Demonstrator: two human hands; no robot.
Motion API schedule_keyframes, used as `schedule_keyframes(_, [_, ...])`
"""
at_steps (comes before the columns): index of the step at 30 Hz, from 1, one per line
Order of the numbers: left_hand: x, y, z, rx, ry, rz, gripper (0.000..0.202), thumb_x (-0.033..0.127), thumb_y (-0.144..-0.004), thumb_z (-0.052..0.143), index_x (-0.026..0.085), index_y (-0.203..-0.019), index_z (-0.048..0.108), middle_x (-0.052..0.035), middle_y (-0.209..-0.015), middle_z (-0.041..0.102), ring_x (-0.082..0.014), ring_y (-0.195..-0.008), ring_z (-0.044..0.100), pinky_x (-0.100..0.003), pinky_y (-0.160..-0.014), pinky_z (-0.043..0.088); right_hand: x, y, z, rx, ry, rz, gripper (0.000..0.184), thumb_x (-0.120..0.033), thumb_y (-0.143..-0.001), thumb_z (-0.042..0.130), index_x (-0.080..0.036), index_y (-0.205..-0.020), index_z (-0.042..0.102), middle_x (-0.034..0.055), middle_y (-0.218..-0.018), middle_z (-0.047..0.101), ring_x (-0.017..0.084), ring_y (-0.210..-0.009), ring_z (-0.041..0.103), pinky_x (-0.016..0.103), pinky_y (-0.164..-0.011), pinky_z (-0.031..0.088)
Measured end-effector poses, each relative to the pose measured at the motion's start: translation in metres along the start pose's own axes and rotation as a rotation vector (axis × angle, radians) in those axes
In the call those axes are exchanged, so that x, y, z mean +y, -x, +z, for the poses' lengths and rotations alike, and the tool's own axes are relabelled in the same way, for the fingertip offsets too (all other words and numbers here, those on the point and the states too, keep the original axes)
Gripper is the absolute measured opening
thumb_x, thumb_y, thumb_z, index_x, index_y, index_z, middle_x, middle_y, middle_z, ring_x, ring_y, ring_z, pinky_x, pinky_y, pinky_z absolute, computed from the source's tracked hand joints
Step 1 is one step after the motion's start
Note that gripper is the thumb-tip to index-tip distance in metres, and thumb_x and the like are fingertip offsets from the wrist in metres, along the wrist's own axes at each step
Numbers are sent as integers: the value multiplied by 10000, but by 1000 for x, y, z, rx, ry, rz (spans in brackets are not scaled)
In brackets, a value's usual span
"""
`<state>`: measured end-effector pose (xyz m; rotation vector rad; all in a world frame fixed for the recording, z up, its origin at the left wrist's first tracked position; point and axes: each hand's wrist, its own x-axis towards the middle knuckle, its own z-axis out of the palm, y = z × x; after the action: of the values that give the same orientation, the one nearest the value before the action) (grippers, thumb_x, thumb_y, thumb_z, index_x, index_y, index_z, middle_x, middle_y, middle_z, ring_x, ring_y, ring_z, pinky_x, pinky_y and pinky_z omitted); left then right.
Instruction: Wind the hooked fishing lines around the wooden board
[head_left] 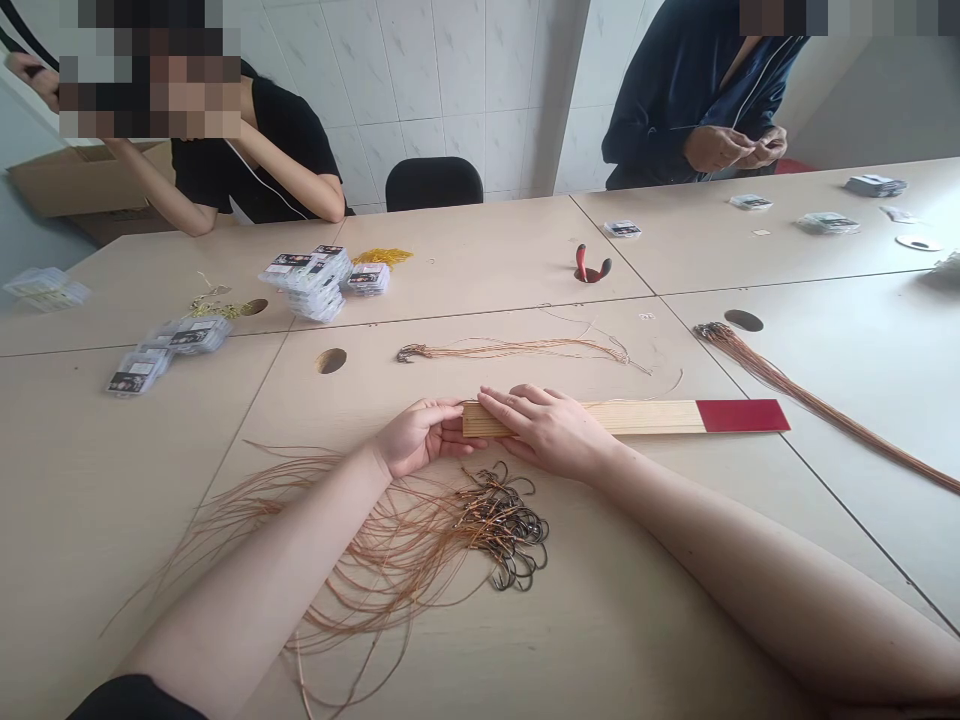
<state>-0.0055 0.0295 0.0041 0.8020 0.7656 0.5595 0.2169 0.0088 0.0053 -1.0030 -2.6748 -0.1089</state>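
Note:
A flat wooden strip (652, 417) with a dark red section at its right end lies crosswise in front of me. My left hand (420, 438) is closed at the strip's left end, thumb on top and fingers under it. Over the same end lies my right hand (551, 430), its fingers bent across the top and its thumb along the near edge. Any small thing pinched there is hidden. Just nearer to me, a heap of dark fish hooks (510, 530) is tied to tangled orange-brown lines (367, 570), which run left beneath my left forearm.
Beyond the strip lies a thin bundle of hooked lines (517, 350), with a thicker bundle (817, 405) at right. Stacked clear plastic boxes (315, 285), yellow strands (384, 257) and red-handled pliers (592, 268) are farther back. Two people sit across the table.

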Motion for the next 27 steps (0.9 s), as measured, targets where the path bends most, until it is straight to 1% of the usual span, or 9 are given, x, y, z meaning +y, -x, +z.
schedule_keyframes(2, [0, 0, 0, -11, 12, 6, 280, 172, -846, 455, 81, -1082, 574, -169, -945, 670, -246, -840, 655, -260, -640, 519, 0, 0, 0, -5, -1, -2, 521, -352, -905, 371, -146, -1368, 248, 91, -1310, 443, 215, -1058, 446, 341, -791, 455])
schedule_keyframes(5, [0, 0, -1, -32, 35, 14, 379, 164, -861, 412, 147, -1234, 481, -142, -960, 673, -234, -843, 657, -282, -665, 522, 1, -1, 1, -12, -3, -4, 515, -359, -913, 353, -154, -1372, 240, 101, -1258, 494, 210, -1051, 457, 337, -777, 459])
schedule_keyframes(8, [1, 0, -1, -24, 40, 11, 425, 159, -859, 410, 172, -1283, 428, -116, -914, 685, -231, -836, 659, -299, -689, 518, 1, -1, 1, -16, -4, -19, 499, -363, -917, 343, -158, -1363, 261, 95, -1283, 472, 211, -1046, 457, 341, -777, 461])
schedule_keyframes(12, [1, 0, -2, -18, 42, 5, 422, 191, -861, 417, 169, -1282, 430, -96, -847, 688, -246, -854, 653, -304, -701, 508, 1, -1, 1, -10, 7, -36, 452, -336, -917, 343, -165, -1335, 313, 72, -1361, 381, 212, -1060, 452, 349, -783, 464])
schedule_keyframes(15, [2, 0, -1, -35, 56, -4, 416, 187, -859, 409, 161, -1273, 438, -82, -810, 687, -247, -863, 650, -308, -711, 502, 1, -1, 1, 1, 5, -27, 441, -342, -914, 351, -173, -1321, 334, 86, -1361, 376, 210, -1057, 461, 355, -776, 469])
schedule_keyframes(18, [2, 0, -1, -44, 71, -4, 417, 148, -841, 402, 156, -1255, 450, -65, -763, 686, -239, -856, 652, -303, -712, 498, 1, -1, 2, 10, -1, -11, 446, -352, -913, 349, -183, -1325, 329, 97, -1360, 371, 216, -1063, 463, 364, -782, 470])
schedule_keyframes(20, [2, 0, -1, -54, 72, -6, 415, 124, -823, 397, 135, -1232, 464, -79, -788, 690, -238, -858, 652, -293, -699, 497, 1, -1, 2, 13, 3, -7, 452, -355, -913, 347, -184, -1331, 320, 101, -1358, 373, 222, -1077, 456, 370, -793, 468])
schedule_keyframes(24, [0, -2, -3, -68, 75, -11, 349, 96, -791, 394, 70, -1104, 545, -152, -911, 683, -240, -852, 653, -282, -679, 496, 1, -1, 3, 17, 11, -1, 432, -368, -915, 339, -181, -1304, 361, 102, -1348, 384, 226, -1087, 448, 375, -812, 460])
schedule_keyframes(27, [-1, -3, -5, -65, 89, -15, 301, 98, -790, 406, 69, -1035, 579, -158, -907, 685, -241, -848, 654, -286, -688, 498, 1, 0, 2, 10, 11, -2, 399, -357, -921, 324, -181, -1271, 400, 94, -1344, 390, 221, -1084, 447, 368, -819, 455])
